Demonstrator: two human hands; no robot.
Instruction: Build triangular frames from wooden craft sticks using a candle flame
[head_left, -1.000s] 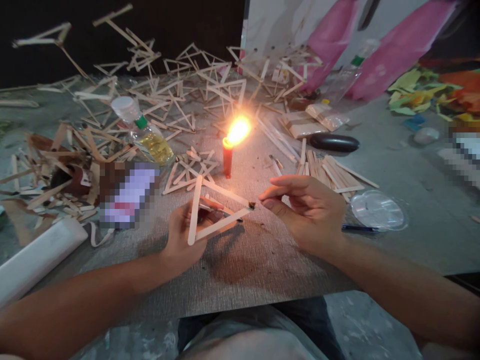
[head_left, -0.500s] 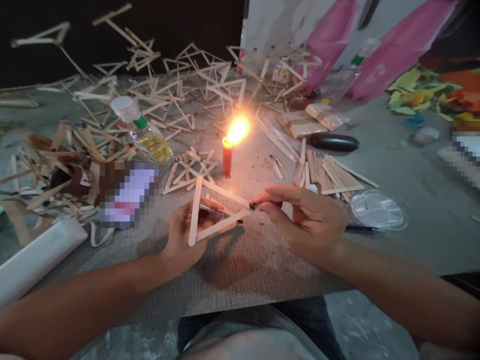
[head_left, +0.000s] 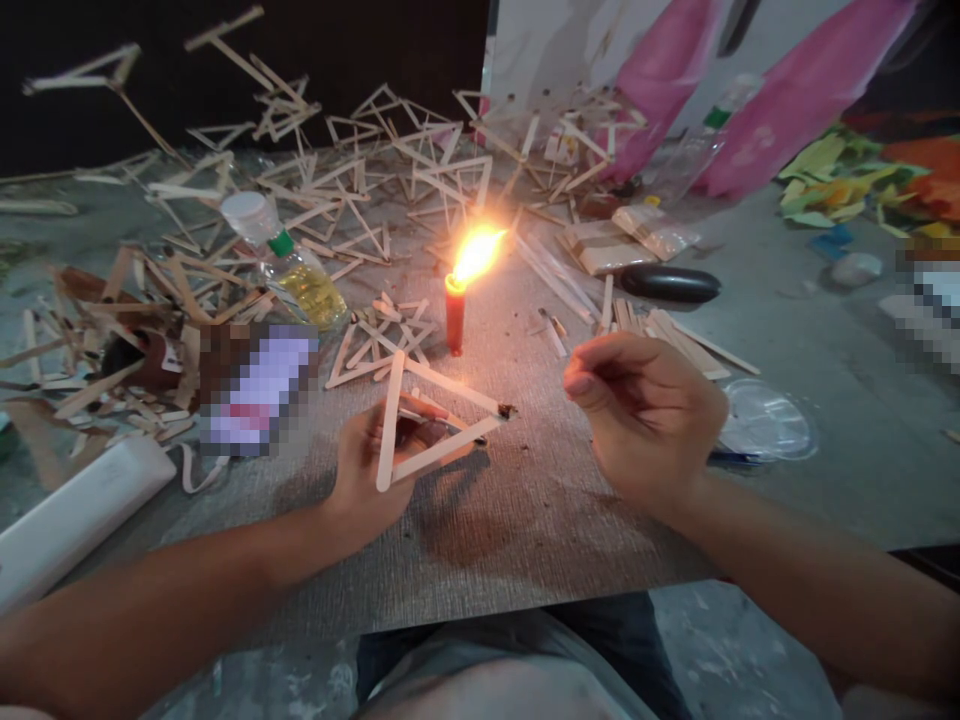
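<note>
My left hand (head_left: pixel 367 470) grips a triangle of wooden craft sticks (head_left: pixel 431 420), held a little above the grey mat; its right corner is dark and charred. My right hand (head_left: pixel 645 420) hovers to the right of that corner, apart from it, with the fingers curled loosely inward and nothing visible in them. A short red candle (head_left: pixel 454 315) burns upright just beyond the triangle, its flame leaning right.
Several finished stick triangles (head_left: pixel 375 340) lie behind the candle and across the far surface. Loose sticks (head_left: pixel 660 340) lie to the right with a black oblong object (head_left: pixel 667 285) and a clear lid (head_left: pixel 765 420). An oil bottle (head_left: pixel 296 265) and a white roll (head_left: pixel 75 515) sit left.
My right hand pinched the triangle's charred corner half a second ago, then let go, drew back to the right and curled its fingers. The left hand and triangle stayed put.
</note>
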